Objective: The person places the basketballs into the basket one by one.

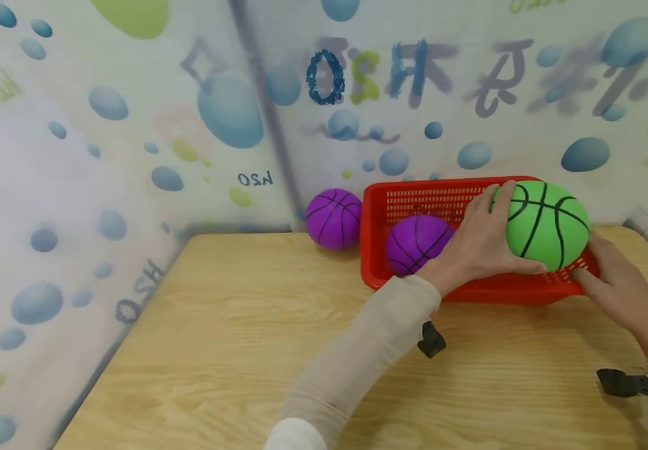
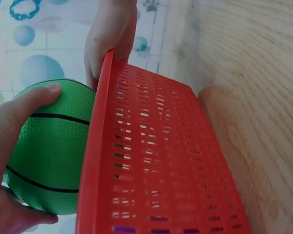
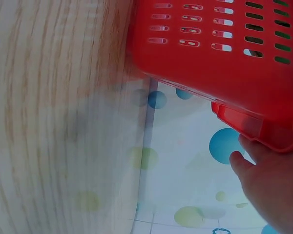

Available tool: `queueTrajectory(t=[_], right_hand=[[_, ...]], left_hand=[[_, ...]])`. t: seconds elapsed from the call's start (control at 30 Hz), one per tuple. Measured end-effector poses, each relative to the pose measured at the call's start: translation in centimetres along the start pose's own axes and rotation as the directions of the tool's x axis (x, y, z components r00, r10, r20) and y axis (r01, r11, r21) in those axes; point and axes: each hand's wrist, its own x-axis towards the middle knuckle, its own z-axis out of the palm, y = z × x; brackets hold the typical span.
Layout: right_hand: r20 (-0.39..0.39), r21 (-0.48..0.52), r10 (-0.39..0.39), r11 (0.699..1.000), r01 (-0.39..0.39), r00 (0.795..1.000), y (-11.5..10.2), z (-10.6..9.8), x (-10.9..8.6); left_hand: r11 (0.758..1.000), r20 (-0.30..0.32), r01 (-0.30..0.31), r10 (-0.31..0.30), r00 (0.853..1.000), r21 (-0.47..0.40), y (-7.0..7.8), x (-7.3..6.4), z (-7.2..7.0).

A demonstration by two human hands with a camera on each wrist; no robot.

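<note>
My left hand (image 1: 484,240) grips a green toy basketball (image 1: 550,225), fingers spread over its top and thumb along its near side. The ball is over the right part of a red plastic basket (image 1: 504,290) with slotted walls. At the basket's right end, my right hand (image 1: 619,284) holds the rim, its thumb on the near side; the other fingers are mostly hidden in the head view. The right wrist view has that hand (image 3: 273,180) at the basket's end handle. Inside the basket's left part sits a purple basketball (image 1: 416,240), partly covered by my left hand and forearm.
Another purple basketball (image 1: 333,219) stands on the wooden table (image 1: 217,325), just left of the basket. Behind the table hangs a white wall covering (image 1: 149,125) with blue and green spots. Black straps with small devices (image 1: 431,339) are on both wrists.
</note>
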Motion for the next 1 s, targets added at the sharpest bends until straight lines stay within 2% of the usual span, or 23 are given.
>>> queueTrajectory(t=[0.1, 0.3, 0.43, 0.67, 1.0], right_hand=[[-0.011, 0.010, -0.028, 1.000, 0.028, 1.000, -0.1, 0.1, 0.1], [0.015, 0.009, -0.030, 1.000, 0.030, 0.999, -0.3, 0.0, 0.1], [0.016, 0.007, -0.030, 1.000, 0.030, 0.999, -0.3, -0.2, 0.1], [0.001, 0.007, -0.034, 0.999, 0.034, 0.999, -0.3, -0.1, -0.1], [0.075, -0.032, 0.034, 0.999, -0.031, 0.997, -0.5, -0.8, -0.4]], left_hand=[[1.000, -0.010, 0.023, -0.022, 1.000, 0.014, 0.1, 0.0, 0.3], [0.987, -0.035, 0.035, -0.030, 0.999, 0.154, 0.7, 0.2, 1.0], [0.977, -0.028, 0.043, -0.038, 0.999, 0.209, 0.9, 0.4, 1.7], [0.959, 0.033, 0.087, -0.100, 0.994, 0.269, 0.3, 0.7, 3.1], [0.958, 0.140, 0.103, -0.144, 0.980, 0.268, -0.2, 0.8, 4.2]])
